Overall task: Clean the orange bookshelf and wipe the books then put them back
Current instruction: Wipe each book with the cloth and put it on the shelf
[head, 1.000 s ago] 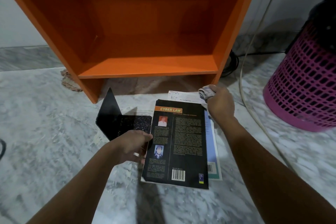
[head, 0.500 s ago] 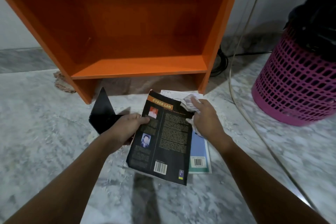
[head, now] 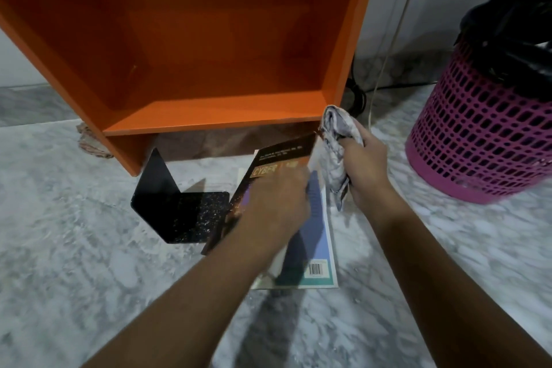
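Head view: my left hand (head: 277,203) grips the black book (head: 283,152), tilted up off the floor (head: 74,248), while my right hand (head: 367,170) clutches the bunched cloth (head: 337,140) at its far right corner. I judge the wiping midway: the orange bookshelf (head: 215,121) shows 1 compartment holding nothing, 1 light-blue book (head: 316,248) lies flat beneath, and neither is back yet. A black bookend (head: 179,212) sits left of them. Far right, the pink basket (head: 478,143) holds a black bag (head: 507,39).

1 head camera looks down and forward, close, toward the orange bookshelf (head: 209,116)
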Action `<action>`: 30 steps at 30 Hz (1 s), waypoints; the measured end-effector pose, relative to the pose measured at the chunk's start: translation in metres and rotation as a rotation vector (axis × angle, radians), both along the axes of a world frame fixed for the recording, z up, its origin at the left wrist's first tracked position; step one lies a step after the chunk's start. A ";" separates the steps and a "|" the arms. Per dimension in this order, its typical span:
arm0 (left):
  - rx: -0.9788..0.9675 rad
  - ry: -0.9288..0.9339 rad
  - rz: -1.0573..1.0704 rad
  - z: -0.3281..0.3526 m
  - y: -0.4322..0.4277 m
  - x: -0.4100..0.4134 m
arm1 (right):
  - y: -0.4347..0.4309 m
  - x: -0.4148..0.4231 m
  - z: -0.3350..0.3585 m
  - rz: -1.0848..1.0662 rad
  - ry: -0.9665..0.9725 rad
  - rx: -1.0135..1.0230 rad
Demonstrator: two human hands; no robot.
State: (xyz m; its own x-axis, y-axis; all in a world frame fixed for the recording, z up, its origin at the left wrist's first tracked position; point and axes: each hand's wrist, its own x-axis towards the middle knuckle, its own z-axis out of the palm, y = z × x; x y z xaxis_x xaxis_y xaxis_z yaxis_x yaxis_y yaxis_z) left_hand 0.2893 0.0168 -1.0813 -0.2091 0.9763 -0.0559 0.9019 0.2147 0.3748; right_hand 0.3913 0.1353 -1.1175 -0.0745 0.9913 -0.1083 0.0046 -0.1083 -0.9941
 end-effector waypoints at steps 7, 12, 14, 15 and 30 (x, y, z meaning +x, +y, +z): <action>-0.205 -0.353 0.065 -0.065 0.007 0.013 | -0.006 0.021 -0.021 0.044 -0.226 0.100; 0.214 -0.379 0.402 -0.075 0.001 -0.049 | -0.020 0.036 -0.025 0.051 -0.430 0.268; 0.162 -0.256 0.532 -0.082 -0.012 -0.078 | -0.042 0.029 -0.025 0.115 -0.493 0.353; 0.082 -0.317 0.602 -0.084 -0.019 -0.090 | -0.059 0.021 -0.027 0.197 -0.510 0.402; -0.186 -0.899 0.522 -0.088 -0.052 -0.108 | -0.050 -0.006 -0.088 0.454 -1.028 0.602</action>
State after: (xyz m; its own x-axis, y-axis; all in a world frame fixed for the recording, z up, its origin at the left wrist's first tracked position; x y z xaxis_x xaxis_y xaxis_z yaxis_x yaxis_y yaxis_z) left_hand 0.1817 -0.0348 -1.1696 -0.4079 0.7374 -0.5384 0.0880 0.6187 0.7807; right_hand 0.3850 0.0858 -1.2055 -0.5683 0.8111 0.1384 0.7165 0.5705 -0.4015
